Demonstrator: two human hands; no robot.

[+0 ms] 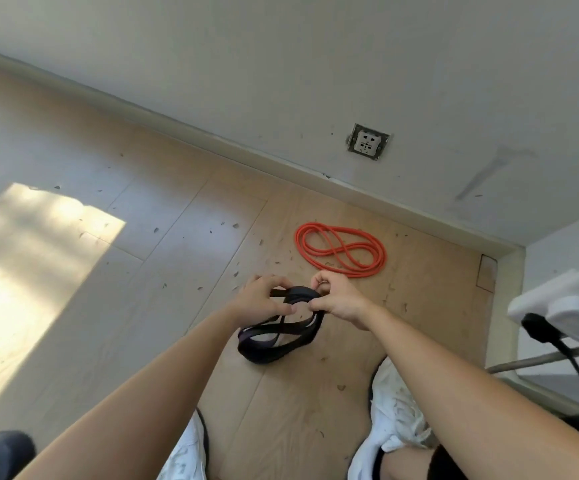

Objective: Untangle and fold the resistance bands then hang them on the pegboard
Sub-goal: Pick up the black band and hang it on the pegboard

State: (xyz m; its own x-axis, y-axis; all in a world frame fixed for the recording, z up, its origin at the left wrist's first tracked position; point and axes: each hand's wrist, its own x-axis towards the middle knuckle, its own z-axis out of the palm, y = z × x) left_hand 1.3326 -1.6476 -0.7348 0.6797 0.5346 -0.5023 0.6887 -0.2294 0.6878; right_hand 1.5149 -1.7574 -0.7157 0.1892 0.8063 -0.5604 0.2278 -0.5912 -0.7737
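Black band (pixel 274 337) pinched between left hand (pixel 262 301) and right hand (pixel 336 299).

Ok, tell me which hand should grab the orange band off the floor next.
Right, probably. The orange band lies just beyond the right hand, while the left hand sits farther over. Both grip the black band, so one must let go first.

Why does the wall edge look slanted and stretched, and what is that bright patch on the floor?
Head view: the wide-angle lens tilts the skirting board and stretches the forearms; the sunlit patch is probably window light; the left hand, right hand and dark band look slightly soft.
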